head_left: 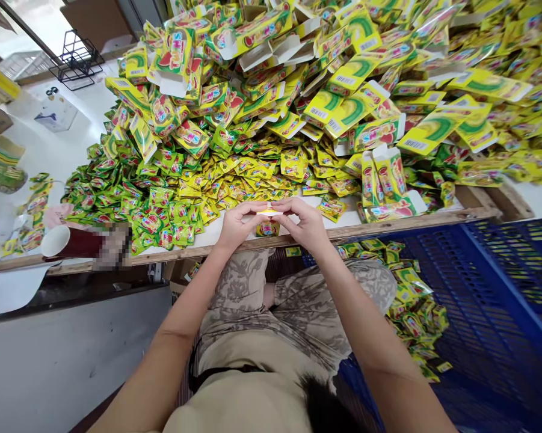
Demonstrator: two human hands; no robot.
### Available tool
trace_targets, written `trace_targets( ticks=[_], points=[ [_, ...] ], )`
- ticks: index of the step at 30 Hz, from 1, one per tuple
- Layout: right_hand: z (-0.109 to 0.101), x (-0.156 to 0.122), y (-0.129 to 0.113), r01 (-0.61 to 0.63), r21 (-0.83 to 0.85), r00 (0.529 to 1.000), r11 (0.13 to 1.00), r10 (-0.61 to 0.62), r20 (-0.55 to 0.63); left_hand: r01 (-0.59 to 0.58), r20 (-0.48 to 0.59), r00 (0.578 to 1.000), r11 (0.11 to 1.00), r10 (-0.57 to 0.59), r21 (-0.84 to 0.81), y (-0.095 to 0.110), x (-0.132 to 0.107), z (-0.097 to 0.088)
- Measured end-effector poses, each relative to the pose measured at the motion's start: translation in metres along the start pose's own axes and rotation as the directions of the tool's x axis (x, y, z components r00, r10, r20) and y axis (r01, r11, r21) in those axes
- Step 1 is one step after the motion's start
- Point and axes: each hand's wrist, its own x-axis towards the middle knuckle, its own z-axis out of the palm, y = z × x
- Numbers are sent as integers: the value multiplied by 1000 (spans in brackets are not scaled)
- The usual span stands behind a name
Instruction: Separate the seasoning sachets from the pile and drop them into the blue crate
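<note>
Between my two hands, at the table's front edge, is a small yellow candy box (269, 212), with a whitish flap or edge facing me. My left hand (240, 224) pinches its left end and my right hand (304, 222) pinches its right end, thumbs toward me. Most of the box is hidden by my fingers. Just beneath it shows a small packet (267, 229) in yellow, green and red. Yellow candy packets (239, 180) lie heaped just beyond my hands, and green candy packets (156, 210) are piled to the left.
A tall heap of printed cardboard boxes (352, 78), many with open flaps, covers the back and right. At left stand a dark red cup (79, 242) and a black wire rack (77, 63). A blue plastic crate (469, 300) sits low at right, beside filled boxes (415, 313).
</note>
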Motion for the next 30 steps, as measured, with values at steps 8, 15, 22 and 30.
trace_targets(
  ticks=[8, 15, 22, 30],
  points=[
    [13, 5, -6, -209, 217, 972, 954, 226, -57, 123, -82, 989, 992, -125, -28, 3, 2, 6],
    [5, 6, -6, -277, 395, 957, 876, 288, 32, 66, 73, 995, 994, -60, -84, 4, 2, -3],
    [3, -4, 11, -192, 369, 981, 909, 177, 74, -190, 33, 981, 980, 189, 50, -7, -6, -10],
    [5, -7, 15, 64, 235, 998, 970, -60, -22, -339, 134, 937, 930, 321, 142, -7, -6, -13]
  ],
)
